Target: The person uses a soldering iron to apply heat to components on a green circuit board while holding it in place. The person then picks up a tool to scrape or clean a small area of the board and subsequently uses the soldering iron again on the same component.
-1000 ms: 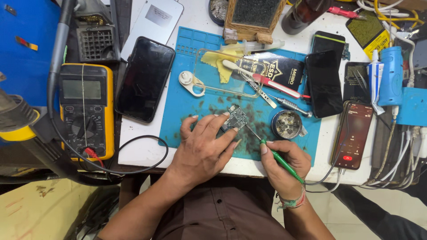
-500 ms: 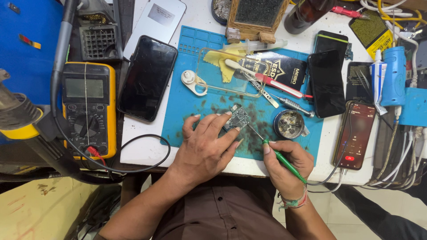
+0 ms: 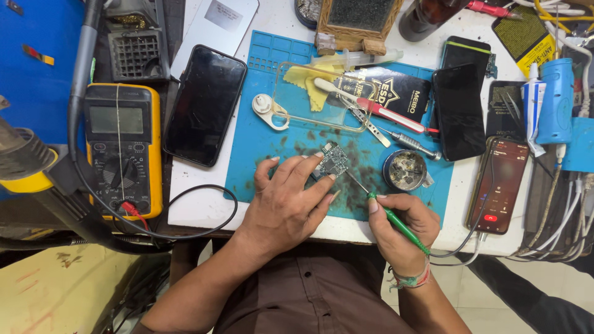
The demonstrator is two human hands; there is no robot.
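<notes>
**Soldering iron tip on the small circuit board**

You are in the working step itself: your left hand (image 3: 286,201) pins a small circuit board (image 3: 335,162) flat on the blue repair mat (image 3: 260,145), and your right hand (image 3: 401,227) is closed in a pen grip on a green-handled soldering iron (image 3: 396,221). The thin tip runs up and left from your fingers and appears to meet the board's lower right edge; whether it truly touches a pad is too small to tell.

The board lies just beyond your left fingertips, near the middle of the mat. Your fingers curl over its left and lower sides, pressing rather than pinching, so that hand is clamped down on the board, not lifting it. The iron's handle lies diagonally across your right palm, with its cord trailing off past your wrist.

As I judge it, the next move calls for a steady tip and a still board: keep the left fingers clear of the heated end, which sits close beside your index finger.

Just right of the tip stands a round tin of flux or tip cleaner (image 3: 404,169), within easy reach. A clear phone case (image 3: 322,96) lies above the board, a dark phone (image 3: 204,105) lies off the mat's left edge, and a yellow multimeter (image 3: 122,148) sits further left.
</notes>
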